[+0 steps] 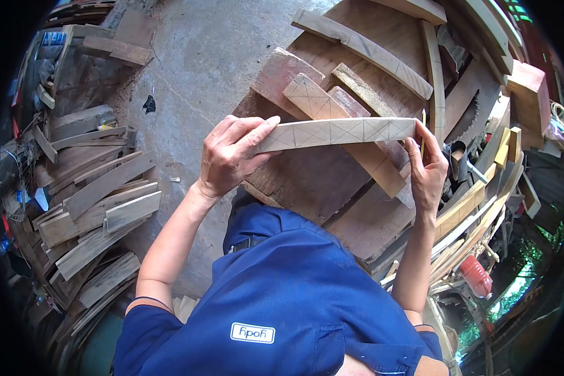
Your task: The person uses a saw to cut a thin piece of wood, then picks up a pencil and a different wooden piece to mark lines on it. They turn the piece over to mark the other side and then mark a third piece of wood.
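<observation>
A pale wooden strip, pencilled with crossed lines and squares along its face, is held up level in front of me. Its left end is gripped by my left hand, thumb and fingers closed around it. At the other end, my right hand pinches the wood between thumb and fingers. A yellow pencil sticks up from among the right hand's fingers. Beneath the strip, a marked wooden board lies slanting across the brown work surface, partly covered by the strip.
Another pencilled piece lies farther back on the surface, near a reddish block. Stacked offcuts line the left side of the concrete floor. More long strips, a toothed saw blade and a red plastic container are on the right.
</observation>
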The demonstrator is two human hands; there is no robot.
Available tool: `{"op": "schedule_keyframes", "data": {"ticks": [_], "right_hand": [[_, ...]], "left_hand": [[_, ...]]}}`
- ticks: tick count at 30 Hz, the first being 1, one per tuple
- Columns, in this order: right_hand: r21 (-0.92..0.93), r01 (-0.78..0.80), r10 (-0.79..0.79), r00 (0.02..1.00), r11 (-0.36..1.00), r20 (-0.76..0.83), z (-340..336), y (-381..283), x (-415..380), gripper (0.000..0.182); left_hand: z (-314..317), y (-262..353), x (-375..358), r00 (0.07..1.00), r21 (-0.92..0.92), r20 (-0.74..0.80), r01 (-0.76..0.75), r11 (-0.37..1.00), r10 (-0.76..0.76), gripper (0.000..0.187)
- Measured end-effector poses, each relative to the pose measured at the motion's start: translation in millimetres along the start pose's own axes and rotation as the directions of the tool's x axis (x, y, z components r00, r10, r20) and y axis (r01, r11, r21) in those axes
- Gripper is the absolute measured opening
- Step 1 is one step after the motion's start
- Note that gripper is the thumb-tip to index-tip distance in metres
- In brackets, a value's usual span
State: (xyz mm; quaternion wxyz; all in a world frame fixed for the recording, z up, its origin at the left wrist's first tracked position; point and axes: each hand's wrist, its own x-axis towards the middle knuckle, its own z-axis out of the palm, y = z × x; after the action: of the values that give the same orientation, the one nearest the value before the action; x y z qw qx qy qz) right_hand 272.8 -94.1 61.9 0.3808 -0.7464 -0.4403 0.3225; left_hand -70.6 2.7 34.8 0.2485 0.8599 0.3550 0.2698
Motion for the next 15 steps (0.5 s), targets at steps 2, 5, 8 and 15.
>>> {"op": "schedule_keyframes", "data": {"ticks": [2,5,8,15], "right_hand": [[-0.004,0.0,0.0,1.0,1.0,-0.007,0.4,-0.7,-1.1,0.038],[-0.006,-0.008,0.008,1.0,1.0,-0.009,0.5,-3.9,-1.9,0.038],[0.065,-0.023,0.024,1.0,0.998,-0.019,1.7,-6.6,-2.7,0.038],[0.011,0.006,-0.005,1.0,1.0,-0.015,-0.3,-6.5,-2.1,0.038]], "left_hand": [[0.3,-0.3,-0.3,1.0,-0.006,0.005,0.008,1.0,-0.008,0.07],[1.2,-1.0,0.0,1.0,-0.029,-0.002,0.011,1.0,-0.011,0.07],[-0.6,0.4,0.1,0.999,-0.035,0.015,0.031,0.999,-0.03,0.07],[0.6,0.0,-0.2,0.999,-0.016,0.039,0.011,1.0,-0.01,0.07]]}}
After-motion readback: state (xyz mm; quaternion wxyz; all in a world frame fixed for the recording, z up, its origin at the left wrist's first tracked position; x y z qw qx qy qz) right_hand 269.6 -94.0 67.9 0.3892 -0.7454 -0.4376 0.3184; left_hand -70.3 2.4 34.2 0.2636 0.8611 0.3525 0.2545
